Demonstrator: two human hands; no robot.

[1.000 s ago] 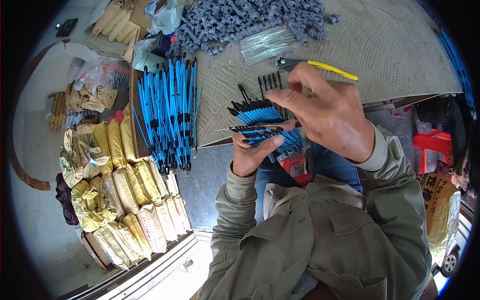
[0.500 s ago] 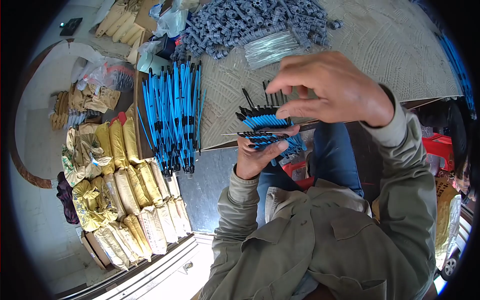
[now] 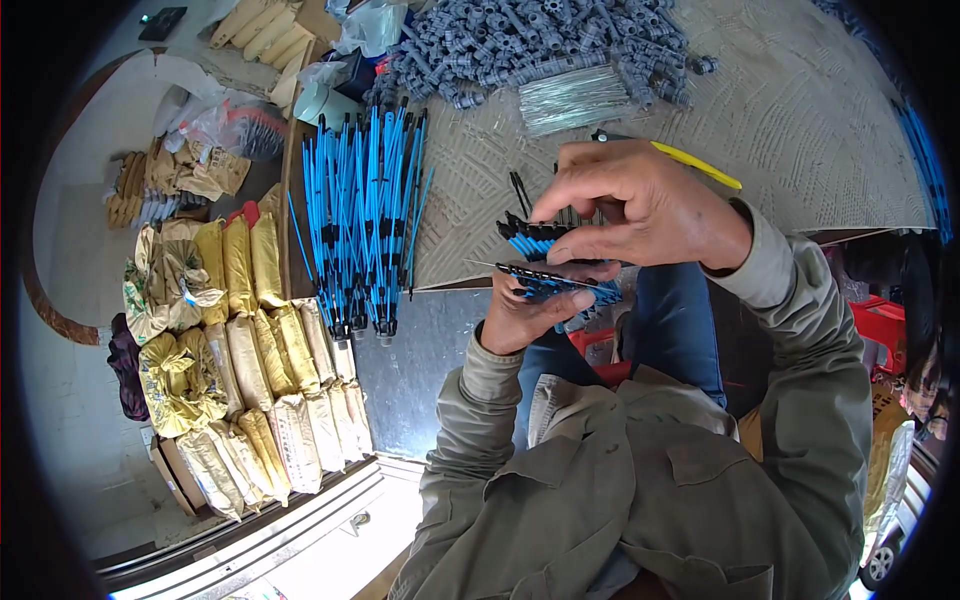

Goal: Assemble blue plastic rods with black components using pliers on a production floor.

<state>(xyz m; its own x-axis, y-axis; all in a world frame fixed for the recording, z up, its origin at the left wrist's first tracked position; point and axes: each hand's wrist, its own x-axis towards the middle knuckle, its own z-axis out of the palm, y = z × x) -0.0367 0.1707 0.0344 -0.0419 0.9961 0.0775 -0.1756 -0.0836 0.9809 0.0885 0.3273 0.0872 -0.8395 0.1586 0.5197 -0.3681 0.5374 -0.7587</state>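
My left hand (image 3: 519,318) grips a bundle of thin blue rods with black ends (image 3: 527,240), held above my lap at the table's edge. A thin metal wire (image 3: 480,262) sticks out to the left across the bundle. Over the bundle's far end, my right hand (image 3: 645,205) is curled, thumb and forefinger at the row of black tips. What those fingertips pinch is too small to make out. Slim black pieces (image 3: 519,190) stand up beyond the bundle. Behind my right hand lies a tool with a curved yellow handle (image 3: 697,165), partly hidden.
Many more blue rods with black joints (image 3: 370,200) lie at the table's left side. Grey plastic fittings (image 3: 530,40) are heaped at the back, beside a stack of clear thin strips (image 3: 572,100). Filled yellow and tan sacks (image 3: 245,370) sit on the left; a red stool (image 3: 878,330) is at right.
My right hand has come down closer to the black tips and the bundle. The yellow handle now shows behind it. The whole view has shifted slightly.
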